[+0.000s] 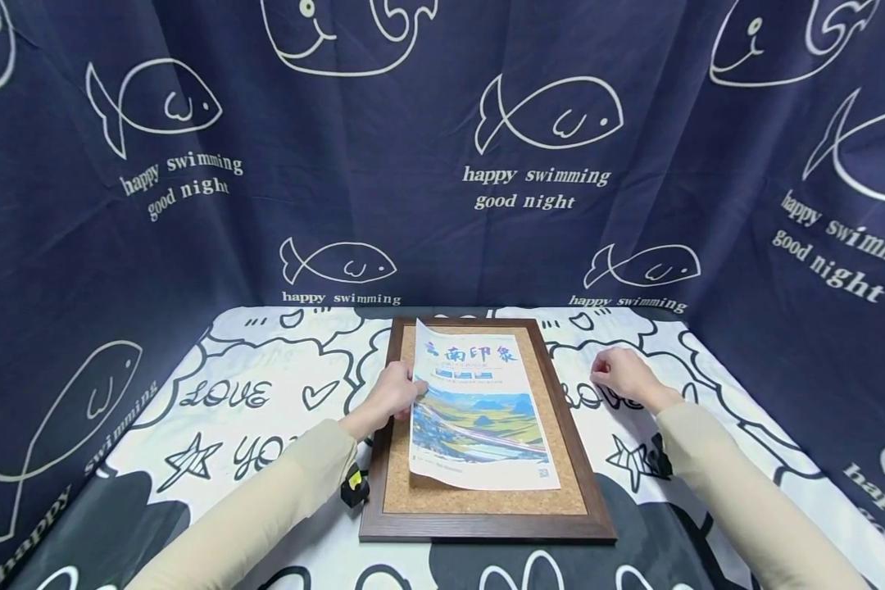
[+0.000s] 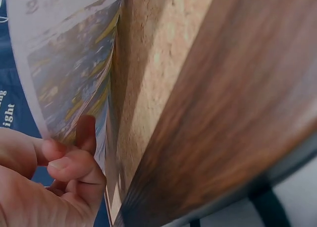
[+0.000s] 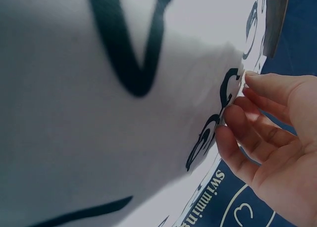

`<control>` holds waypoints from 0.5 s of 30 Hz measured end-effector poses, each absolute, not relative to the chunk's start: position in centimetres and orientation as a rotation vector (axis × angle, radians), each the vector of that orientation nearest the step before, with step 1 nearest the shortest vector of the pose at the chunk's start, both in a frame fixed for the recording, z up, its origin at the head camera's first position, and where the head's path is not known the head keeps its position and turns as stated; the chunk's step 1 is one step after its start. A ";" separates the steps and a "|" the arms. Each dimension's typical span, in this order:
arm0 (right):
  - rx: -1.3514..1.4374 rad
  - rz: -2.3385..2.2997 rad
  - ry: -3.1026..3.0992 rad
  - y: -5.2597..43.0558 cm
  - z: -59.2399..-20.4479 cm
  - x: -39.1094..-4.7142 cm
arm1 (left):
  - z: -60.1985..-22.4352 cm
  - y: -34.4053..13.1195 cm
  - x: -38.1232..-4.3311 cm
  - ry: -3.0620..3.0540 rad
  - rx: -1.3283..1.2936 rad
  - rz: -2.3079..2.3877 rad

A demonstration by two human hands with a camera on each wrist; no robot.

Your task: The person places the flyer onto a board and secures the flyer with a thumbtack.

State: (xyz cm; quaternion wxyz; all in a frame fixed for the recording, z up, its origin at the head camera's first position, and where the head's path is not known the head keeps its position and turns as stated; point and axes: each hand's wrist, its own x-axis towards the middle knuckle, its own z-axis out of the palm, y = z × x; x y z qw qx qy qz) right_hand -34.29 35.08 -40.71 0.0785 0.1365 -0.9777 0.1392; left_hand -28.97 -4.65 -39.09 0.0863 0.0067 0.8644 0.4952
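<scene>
A printed poster (image 1: 479, 410) with a landscape picture and Chinese lettering lies over a cork board (image 1: 487, 501) in a dark wooden frame. Its left edge is lifted off the cork. My left hand (image 1: 392, 393) pinches that edge between thumb and fingers; in the left wrist view the hand (image 2: 59, 182) grips the paper's edge and the sheet bends upward. To the right of the board, my right hand (image 1: 630, 375) is low over the patterned cloth. The right wrist view shows this hand (image 3: 277, 133) with loosely bent fingers and nothing seen between them.
The board's brown wooden frame (image 1: 487, 527) stands out as a raised border on the table. A black-and-white doodle cloth (image 1: 265, 393) covers the table. Dark blue curtains (image 1: 428, 205) with fish drawings close off the back and both sides.
</scene>
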 end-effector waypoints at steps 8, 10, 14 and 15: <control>0.465 0.469 -2.862 35.6 -40.9 -34.4 | -39.1 -4.7 -29.4 2.588 0.055 1.368; 0.472 0.481 -2.856 35.6 -40.9 -34.5 | -39.1 -4.7 -29.6 2.590 0.049 1.344; 0.471 0.503 -2.849 35.7 -40.9 -34.6 | -39.1 -4.6 -29.8 2.589 0.072 1.324; 0.468 0.505 -2.850 35.7 -40.9 -34.6 | -39.1 -4.5 -29.9 2.591 0.081 1.319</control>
